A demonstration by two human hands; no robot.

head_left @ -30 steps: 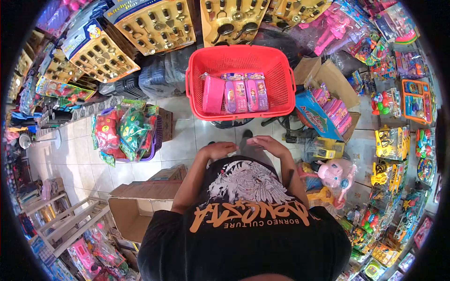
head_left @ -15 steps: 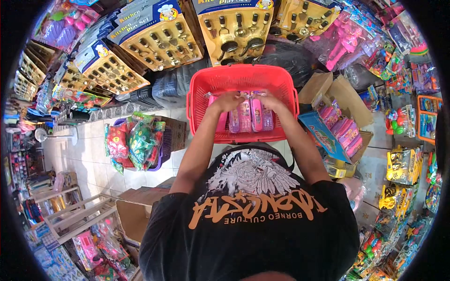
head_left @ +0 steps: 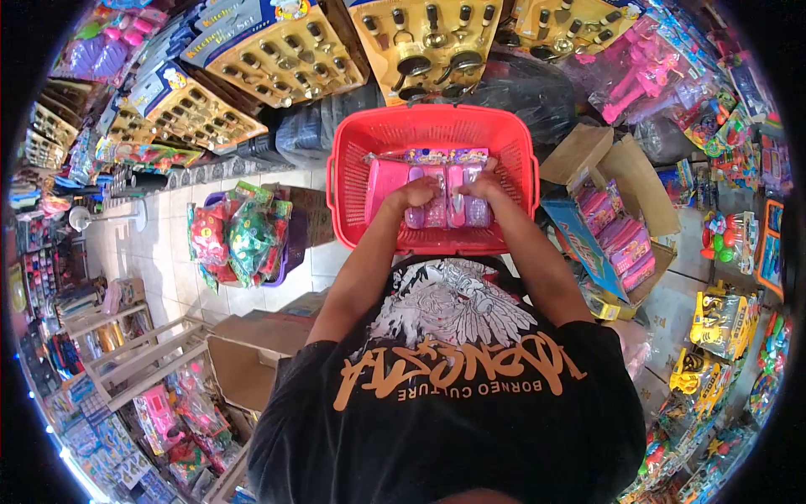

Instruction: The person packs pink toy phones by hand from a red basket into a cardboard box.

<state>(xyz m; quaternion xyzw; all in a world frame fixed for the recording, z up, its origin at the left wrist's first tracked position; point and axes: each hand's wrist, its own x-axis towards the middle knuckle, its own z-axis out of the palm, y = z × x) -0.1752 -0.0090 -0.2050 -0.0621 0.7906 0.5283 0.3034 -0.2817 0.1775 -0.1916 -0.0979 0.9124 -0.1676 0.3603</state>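
A red plastic basket (head_left: 520,144) stands before me. In it lie pink and purple toy packs (head_left: 434,217) in clear wrapping, side by side, with printed header cards along their far ends. Beside them on the left is a flat pink piece (head_left: 382,191). My left hand (head_left: 413,193) is curled over the left purple pack, fingertips pressed on its face. My right hand (head_left: 480,183) grips the right-hand pack (head_left: 477,212), thumb on its near side and fingers past its right edge. What lies beneath the packs is hidden.
An opened cardboard box (head_left: 600,244) with similar pink packs is at the right. A purple basket (head_left: 295,244) holding red and green bagged toys stands left. Kitchen play sets (head_left: 424,50) line the far side. Another open carton (head_left: 243,370) is near my left side.
Both hands have come nearer to my body, from the packs' far ends to their middles. The header cards now show. The view has shifted slightly.
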